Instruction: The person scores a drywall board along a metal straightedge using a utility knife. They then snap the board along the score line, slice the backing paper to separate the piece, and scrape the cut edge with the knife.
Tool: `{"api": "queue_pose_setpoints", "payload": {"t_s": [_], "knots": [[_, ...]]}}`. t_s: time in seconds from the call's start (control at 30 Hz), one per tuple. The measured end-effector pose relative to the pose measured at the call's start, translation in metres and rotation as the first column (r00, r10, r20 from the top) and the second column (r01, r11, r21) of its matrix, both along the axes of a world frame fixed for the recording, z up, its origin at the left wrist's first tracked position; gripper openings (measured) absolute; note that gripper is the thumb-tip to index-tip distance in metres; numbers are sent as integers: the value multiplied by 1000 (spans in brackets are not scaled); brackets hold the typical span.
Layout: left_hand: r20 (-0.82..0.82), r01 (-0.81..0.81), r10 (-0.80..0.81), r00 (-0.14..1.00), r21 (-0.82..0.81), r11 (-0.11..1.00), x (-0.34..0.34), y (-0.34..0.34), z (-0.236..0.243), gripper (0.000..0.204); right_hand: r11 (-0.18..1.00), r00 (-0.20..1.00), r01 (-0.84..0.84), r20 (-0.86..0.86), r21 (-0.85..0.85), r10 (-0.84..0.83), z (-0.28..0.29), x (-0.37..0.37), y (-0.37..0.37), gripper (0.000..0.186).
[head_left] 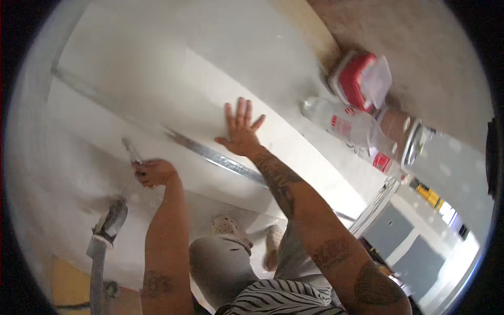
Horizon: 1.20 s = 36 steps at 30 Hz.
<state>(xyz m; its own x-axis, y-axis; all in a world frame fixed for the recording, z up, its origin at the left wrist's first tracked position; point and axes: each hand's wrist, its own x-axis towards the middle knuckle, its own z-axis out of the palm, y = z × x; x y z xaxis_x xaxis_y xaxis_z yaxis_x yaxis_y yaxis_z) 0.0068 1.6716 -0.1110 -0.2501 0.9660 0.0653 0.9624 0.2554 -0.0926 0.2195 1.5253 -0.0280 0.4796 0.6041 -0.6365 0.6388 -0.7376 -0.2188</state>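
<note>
My left hand (155, 173) is closed around a slim pale tool (132, 150). The tool points away from me, and blur hides its exact kind. To the right, my right hand (241, 131) is open, its fingers spread flat on a long white board (294, 149). A narrow shiny metal strip (220, 160) runs slantwise between the two hands. It lies apart from my left hand and passes just below my right palm. Both forearms reach in from the lower edge.
Clear plastic bottles (346, 123) and a red-and-white container (359, 79) stand at the right, beside a pale cylinder with a metal rim (415, 144). A grey tube with a dark end (110, 223) is at the lower left. My legs and shoes (231, 227) are below.
</note>
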Motion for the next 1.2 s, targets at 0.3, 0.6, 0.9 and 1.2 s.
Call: {"api": "queue_pose_setpoints", "payload": {"t_s": [0.3,0.6,0.9,1.2], "knots": [[-127,314,-301,945,92,945,-34,3,-27,48,891,949,296,-216,345,-231,7,8,-46,94],[-60,700,-708,704,231,676,-76,-61,-28,49,753,842,442,63,488,-535,30,-52,-310,28],[13,786,-793,609,121,606,-172,-139,-15,50,980,903,189,379,67,-200,56,-108,-614,30],[145,825,-846,513,189,532,-190,-139,42,52,776,731,613,479,-151,-485,144,-169,-788,48]]}}
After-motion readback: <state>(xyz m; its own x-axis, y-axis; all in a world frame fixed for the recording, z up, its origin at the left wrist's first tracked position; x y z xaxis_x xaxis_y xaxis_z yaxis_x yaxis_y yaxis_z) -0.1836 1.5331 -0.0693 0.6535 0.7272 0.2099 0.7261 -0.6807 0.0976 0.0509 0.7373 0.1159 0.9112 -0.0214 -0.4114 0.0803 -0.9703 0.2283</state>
